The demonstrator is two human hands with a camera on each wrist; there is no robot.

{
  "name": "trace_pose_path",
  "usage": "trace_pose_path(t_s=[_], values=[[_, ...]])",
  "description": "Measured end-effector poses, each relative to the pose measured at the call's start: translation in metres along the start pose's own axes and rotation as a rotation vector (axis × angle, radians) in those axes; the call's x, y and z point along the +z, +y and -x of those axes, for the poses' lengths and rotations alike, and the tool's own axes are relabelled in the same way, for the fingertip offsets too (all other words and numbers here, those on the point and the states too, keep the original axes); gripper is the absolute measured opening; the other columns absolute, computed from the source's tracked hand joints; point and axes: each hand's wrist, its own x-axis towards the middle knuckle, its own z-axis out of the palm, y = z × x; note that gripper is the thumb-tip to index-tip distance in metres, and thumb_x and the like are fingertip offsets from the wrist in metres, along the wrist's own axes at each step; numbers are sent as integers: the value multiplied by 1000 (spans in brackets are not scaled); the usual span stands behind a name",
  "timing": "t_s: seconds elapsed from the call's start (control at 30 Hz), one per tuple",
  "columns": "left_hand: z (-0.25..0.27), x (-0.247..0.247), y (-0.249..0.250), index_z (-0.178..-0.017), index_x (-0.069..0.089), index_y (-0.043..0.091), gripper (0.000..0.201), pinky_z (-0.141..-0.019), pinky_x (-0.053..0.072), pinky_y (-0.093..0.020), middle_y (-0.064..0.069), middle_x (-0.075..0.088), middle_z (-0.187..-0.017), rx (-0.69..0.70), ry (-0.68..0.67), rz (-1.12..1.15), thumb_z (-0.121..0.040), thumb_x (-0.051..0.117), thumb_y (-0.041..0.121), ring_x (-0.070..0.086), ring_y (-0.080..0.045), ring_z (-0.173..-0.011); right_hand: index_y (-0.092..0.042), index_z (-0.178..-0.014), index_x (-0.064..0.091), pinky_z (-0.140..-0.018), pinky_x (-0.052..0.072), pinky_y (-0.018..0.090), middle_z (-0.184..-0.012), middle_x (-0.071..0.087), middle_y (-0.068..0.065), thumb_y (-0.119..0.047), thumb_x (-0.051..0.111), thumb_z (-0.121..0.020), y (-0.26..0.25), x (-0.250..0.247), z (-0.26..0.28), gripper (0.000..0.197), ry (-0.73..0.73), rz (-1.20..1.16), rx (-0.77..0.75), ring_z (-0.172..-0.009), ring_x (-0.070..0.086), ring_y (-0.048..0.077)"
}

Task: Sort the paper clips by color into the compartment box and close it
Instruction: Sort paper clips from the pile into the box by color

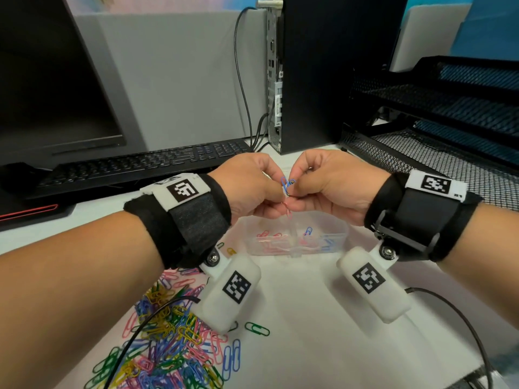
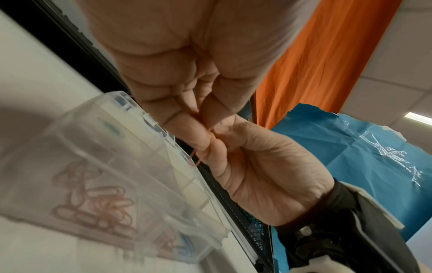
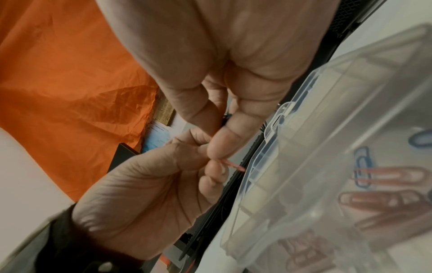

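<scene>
Both hands meet in the air just above the clear compartment box [image 1: 341,234], fingertips nearly touching. My left hand [image 1: 271,192] pinches a pink paper clip [image 1: 288,210] that hangs down below the fingers. A blue paper clip [image 1: 286,183], seemingly hooked to the pink one, is pinched by my right hand [image 1: 300,189]. The left wrist view shows the pink clip [image 2: 195,159] dangling over the box [image 2: 105,147]. In the right wrist view it [image 3: 233,165] pokes out toward the box [image 3: 327,120]. Pink clips lie in the box's left compartment, blue ones on its right. A mixed clip pile [image 1: 168,346] lies near left.
A lone green clip [image 1: 257,329] lies on the white desk. A keyboard [image 1: 140,164] and monitor [image 1: 56,94] stand behind on the left, a black computer tower [image 1: 323,66] at centre back, black mesh trays [image 1: 449,122] at right. Black cables [image 1: 463,318] cross the near desk.
</scene>
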Motion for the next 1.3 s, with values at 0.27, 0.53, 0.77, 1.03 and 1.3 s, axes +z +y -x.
trace_pose_path(t_s=[0.27,0.53,0.77,1.03,1.3], values=[[-1,-12,-7,-82,58,8,19,-51,55,-29,-18,63,-76,10,91,-279,-83,57,-11,66,-24,-58,-8,-79,55,-68,61,39,-72,61,16,15,60,-81,2,7,-4,24,31,174,19,-70,71,30],[32,-12,-15,-84,75,22,14,-51,36,-3,13,66,-66,139,-222,-889,-85,61,17,54,9,-51,-13,-74,60,-55,48,29,-68,62,11,6,70,-78,-8,-26,18,22,0,546,8,-57,65,18],[63,-18,-15,-84,73,27,10,-66,45,-8,21,69,-79,142,-314,-891,-84,63,25,62,4,-75,-9,-77,60,-49,42,27,-63,59,7,10,68,-78,-3,-28,36,21,-162,494,67,-54,61,16],[41,21,11,-94,68,30,18,-69,47,-24,10,60,-71,380,-293,-1275,-79,65,41,52,-5,-68,-7,-77,62,-46,44,27,-60,59,9,9,71,-75,-2,-31,54,19,-181,462,7,-54,59,18],[15,46,23,-97,68,29,13,-50,33,2,49,34,-44,391,-607,-1521,-88,59,33,42,18,-45,-8,-75,66,-44,46,25,-62,60,13,-3,72,-64,0,-55,60,14,-150,366,-83,-54,60,19]])
